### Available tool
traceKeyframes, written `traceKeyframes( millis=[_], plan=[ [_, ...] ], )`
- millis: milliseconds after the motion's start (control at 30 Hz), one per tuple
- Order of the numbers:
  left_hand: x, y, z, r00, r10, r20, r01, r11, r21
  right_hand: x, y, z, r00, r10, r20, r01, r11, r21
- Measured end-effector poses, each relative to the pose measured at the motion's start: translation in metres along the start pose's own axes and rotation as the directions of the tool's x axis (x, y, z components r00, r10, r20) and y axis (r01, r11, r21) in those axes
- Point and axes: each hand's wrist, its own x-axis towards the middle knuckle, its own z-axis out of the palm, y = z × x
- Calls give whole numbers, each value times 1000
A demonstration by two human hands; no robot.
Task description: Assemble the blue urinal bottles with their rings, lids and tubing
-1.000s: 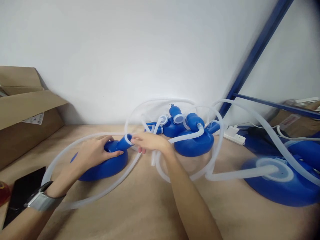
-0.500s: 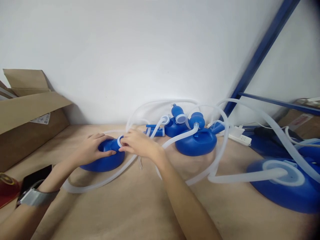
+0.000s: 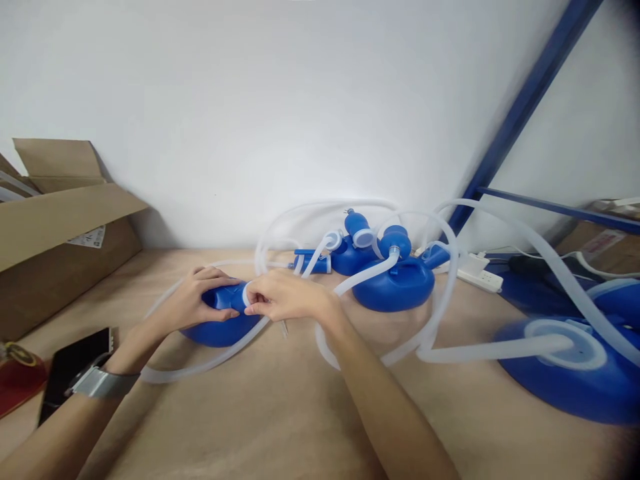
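Observation:
A squat blue plastic bottle [image 3: 227, 331] lies on the table at left of centre, its neck pointing right. My left hand [image 3: 196, 300] grips it from the left, fingers over the top and thumb along the near side of the neck. My right hand [image 3: 285, 295] is closed at the mouth, fingertips pinching the white cap [image 3: 245, 294] there; part of the cap is hidden behind the fingers. A translucent hose [image 3: 200, 371] curves around the near side of this bottle.
More blue bottles with hoses stand to the right, one at mid-table [image 3: 393, 287] and one near the right edge [image 3: 545, 393]. At left are an open cardboard box [image 3: 70, 280], a phone [image 3: 75, 363] and a red object [image 3: 20, 383]. A white power strip [image 3: 483, 279] lies behind.
The bottle and both hands have shifted a little to the right. My right hand's fingers have curled in more tightly at the bottle's mouth.

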Motion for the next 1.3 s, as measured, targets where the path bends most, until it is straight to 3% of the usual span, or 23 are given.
traceKeyframes(
  millis=[100, 200, 333, 400, 500, 567, 700, 733, 767, 833, 900, 1000, 1067, 1133, 1200, 1300],
  plan=[
    [0, 1, -1, 1000, 10, 5, -10, 1000, -5, -6, -2, 4, 1000, -22, -9, 21, 999, -37],
    [1, 4, -1, 1000, -8, 27, 8, 1000, 5, -11, -9, 14, 991, 26, -128, -38, 995, -94],
    [1, 10, 1, 999, -30, 22, 30, 999, 21, -8, -17, 33, 918, 221, -328, -207, 975, 79],
    [2, 13, 2, 999, -31, 9, 30, 999, 27, -4, -18, 41, 878, 308, -366, -265, 950, 165],
    [1, 15, 3, 1000, -24, -17, 24, 999, 20, 2, -15, 48, 857, 332, -395, -281, 942, 183],
    [0, 13, 3, 1000, -17, -23, 17, 1000, 9, 2, -10, 45, 856, 329, -399, -256, 940, 225],
    [-4, 9, 4, 999, -27, -37, 28, 1000, 11, -16, -2, 21, 801, 378, -464, -147, 876, 460],
    [-5, 8, 3, 999, -38, -34, 38, 999, 17, -23, -1, 13, 816, 348, -461, -122, 884, 451],
    [-6, 9, 0, 998, -49, -29, 50, 998, 24, -32, -3, 7, 868, 301, -395, -138, 910, 390],
    [-6, 10, -9, 997, -69, -32, 71, 997, 42, -49, -8, 1, 940, 280, -195, -232, 944, 236],
    [-4, 8, -25, 989, -99, -105, 107, 991, 78, -63, -16, 7, 945, 325, -30, -326, 945, -16],
    [5, -13, -56, 928, -212, -307, 278, 942, 190, -73, -23, 29, 934, 356, 17, -316, 851, -420],
    [11, -40, -71, 872, -295, -389, 417, 866, 277, -75, -23, 42, 929, 369, 36, -295, 793, -533],
    [14, -73, -77, 872, -357, -335, 458, 837, 300, -74, -21, 48, 911, 405, 76, -299, 778, -552],
    [11, -104, -74, 854, -478, -204, 520, 794, 316, -72, -18, 49, 895, 439, 76, -333, 773, -540],
    [0, -142, -64, 809, -547, -213, 587, 763, 271, -69, -12, 49, 895, 437, -86, -418, 759, -500]
  ],
)
